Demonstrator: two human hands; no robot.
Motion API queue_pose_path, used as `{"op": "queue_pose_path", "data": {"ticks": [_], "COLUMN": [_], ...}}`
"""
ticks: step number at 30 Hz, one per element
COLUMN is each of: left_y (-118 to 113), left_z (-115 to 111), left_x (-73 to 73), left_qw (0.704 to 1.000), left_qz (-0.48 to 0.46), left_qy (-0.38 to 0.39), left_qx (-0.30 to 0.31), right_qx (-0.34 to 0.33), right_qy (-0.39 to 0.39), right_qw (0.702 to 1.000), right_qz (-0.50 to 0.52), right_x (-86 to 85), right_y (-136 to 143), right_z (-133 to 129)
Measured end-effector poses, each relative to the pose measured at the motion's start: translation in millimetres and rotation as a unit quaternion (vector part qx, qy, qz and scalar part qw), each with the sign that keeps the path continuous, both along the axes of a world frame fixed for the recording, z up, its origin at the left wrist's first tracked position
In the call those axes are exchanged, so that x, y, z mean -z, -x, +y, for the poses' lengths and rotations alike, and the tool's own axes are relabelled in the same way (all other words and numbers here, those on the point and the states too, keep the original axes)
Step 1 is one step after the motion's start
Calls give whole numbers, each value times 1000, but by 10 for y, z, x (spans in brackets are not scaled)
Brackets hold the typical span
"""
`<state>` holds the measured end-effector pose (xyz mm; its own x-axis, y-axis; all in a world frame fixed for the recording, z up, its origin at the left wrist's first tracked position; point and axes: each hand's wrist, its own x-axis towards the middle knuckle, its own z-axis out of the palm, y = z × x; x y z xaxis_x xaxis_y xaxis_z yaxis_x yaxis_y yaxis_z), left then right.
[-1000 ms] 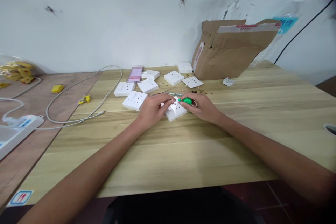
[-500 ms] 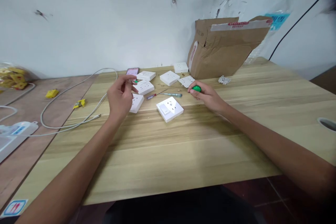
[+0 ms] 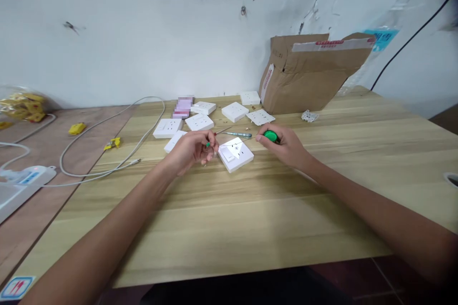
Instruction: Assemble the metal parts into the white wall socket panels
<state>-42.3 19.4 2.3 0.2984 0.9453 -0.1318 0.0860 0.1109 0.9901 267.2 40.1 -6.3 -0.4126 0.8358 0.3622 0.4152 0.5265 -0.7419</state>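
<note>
My left hand is closed at the left edge of a white wall socket with a switch. Its fingers pinch a small green piece, too small to name. My right hand is wrapped round a green-handled tool that looks like a screwdriver. A thin dark line, like a shaft, runs from it leftward over the socket toward my left fingers. Just behind the socket lie a clear blue-green screwdriver and a thin screwdriver with a red collar, partly hidden by my left hand.
Several white sockets, including one, lie at the back, near a phone. A cardboard box leans at the wall beside a white socket frame. A white cable, yellow parts and a power strip are left.
My left hand has moved right and nearer, from over the back sockets to the front socket's left edge. My right hand keeps the green tool. The view has shifted slightly.
</note>
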Motion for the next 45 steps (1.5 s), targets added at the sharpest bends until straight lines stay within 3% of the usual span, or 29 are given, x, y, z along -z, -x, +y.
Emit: {"op": "queue_pose_path", "data": {"ticks": [2,4,7,9,11,13,18,23,28,32,35,40,45], "left_y": [-1,-4,-57,-137,-236,-322,-399,-358,-242,-175,-172,-229,-231], "left_z": [20,31,-20,-100,-180,-225,-200,-210,-217,-221,-254,-335,-351], "left_x": [17,16,-18,-38,-35,-4,92,40,-85,-137,-132,-144,-233], "left_qw": [999,999,994,959,907,874,869,896,931,926,917,931,939], "left_qz": [-15,-12,62,195,306,342,273,235,211,238,279,319,327], "left_qy": [38,29,-74,-186,-280,-343,-406,-370,-296,-293,-285,-168,-84], "left_qx": [-29,-25,-50,-86,-72,-28,71,77,35,-1,15,54,61], "right_qx": [-2,-6,-15,-23,-30,-36,-65,-68,-36,-37,-39,-77,-95], "right_qy": [1,0,2,11,20,22,14,13,22,23,10,-42,-99], "right_qw": [1000,1000,1000,1000,999,999,998,998,999,999,998,986,984], "right_qz": [5,0,-6,-5,-4,-4,-17,-4,13,-10,-52,-141,-117], "right_x": [-5,10,62,95,110,108,78,82,98,109,125,177,221], "right_y": [45,91,151,186,217,241,269,289,260,222,205,188,212], "right_z": [-41,-70,-99,-119,-144,-165,-187,-220,-179,-110,-92,-74,-11]}}
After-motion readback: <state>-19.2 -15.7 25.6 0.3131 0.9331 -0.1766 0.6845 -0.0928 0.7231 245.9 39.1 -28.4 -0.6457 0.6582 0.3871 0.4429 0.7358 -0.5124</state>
